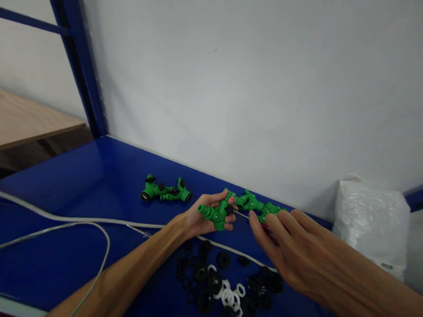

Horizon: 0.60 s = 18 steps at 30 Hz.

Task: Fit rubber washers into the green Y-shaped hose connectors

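Left of right hand (285,243), clenched round screwdriver (269,232): green fitting (219,217), grasped in left hand (196,225). Lies roughly in line with shaft (242,214), black knob (229,209) nearest, spout (205,210) pointing away.

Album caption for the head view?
Left hand holds a green fitting; right hand aims a slim tool at its black part.

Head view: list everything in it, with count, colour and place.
Held fitting: 1, green and black, in left hand
Screwdriver: 1, red handle, in right hand
Left fittings: 2, green and black, on table
Far fittings: several, green, behind the hands
Rings: several, white, near side
Small parts: many, black, around the rings
Cable: strand count unclear, whitish, across table
Bag: 1, white, far right
Table: 1, blue, below
Wall: white, behind
Frame: blue, left and right
Board: 1, wood, left
Hands: 2, bare, centre
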### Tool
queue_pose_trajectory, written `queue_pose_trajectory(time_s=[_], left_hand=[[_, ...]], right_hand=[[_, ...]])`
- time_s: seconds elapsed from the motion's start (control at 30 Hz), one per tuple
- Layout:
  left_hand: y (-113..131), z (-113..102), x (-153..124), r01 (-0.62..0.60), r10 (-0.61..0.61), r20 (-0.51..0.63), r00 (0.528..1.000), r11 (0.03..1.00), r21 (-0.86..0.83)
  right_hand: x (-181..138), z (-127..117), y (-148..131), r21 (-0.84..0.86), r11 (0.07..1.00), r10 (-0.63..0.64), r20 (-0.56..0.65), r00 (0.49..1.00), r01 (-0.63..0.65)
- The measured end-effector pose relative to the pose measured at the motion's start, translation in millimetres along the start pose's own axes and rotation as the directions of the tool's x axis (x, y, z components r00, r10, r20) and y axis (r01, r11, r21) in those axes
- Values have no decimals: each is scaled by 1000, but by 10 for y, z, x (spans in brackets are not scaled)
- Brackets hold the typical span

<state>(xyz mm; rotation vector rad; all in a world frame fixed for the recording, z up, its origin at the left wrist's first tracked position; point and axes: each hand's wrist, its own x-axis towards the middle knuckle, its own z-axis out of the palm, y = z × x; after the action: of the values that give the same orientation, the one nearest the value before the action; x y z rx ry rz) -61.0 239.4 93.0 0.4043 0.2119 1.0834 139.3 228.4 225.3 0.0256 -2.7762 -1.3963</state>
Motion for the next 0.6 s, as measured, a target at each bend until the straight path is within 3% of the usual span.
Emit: queue_pose_trajectory(time_s=[0.17, 0.37, 0.47, 0.6], left_hand=[[2, 6, -3, -1, 1, 1, 1000, 1000, 1], [-5, -18, 7, -30, 30, -10, 999, 999, 25], [-5, -13, 8, -51, 52, -24, 998, 998, 47], [10, -2, 19, -89, 92, -37, 995, 993, 71]], right_hand=[[122, -117, 26, 15, 1000, -7, 28, 1000, 6], [76, -85, 59, 48, 999, 5, 24, 1000, -6], [14, -26, 68, 134, 988, 82, 9, 997, -83], [-53, 129, 33, 310, 913, 242, 108, 964, -264]])
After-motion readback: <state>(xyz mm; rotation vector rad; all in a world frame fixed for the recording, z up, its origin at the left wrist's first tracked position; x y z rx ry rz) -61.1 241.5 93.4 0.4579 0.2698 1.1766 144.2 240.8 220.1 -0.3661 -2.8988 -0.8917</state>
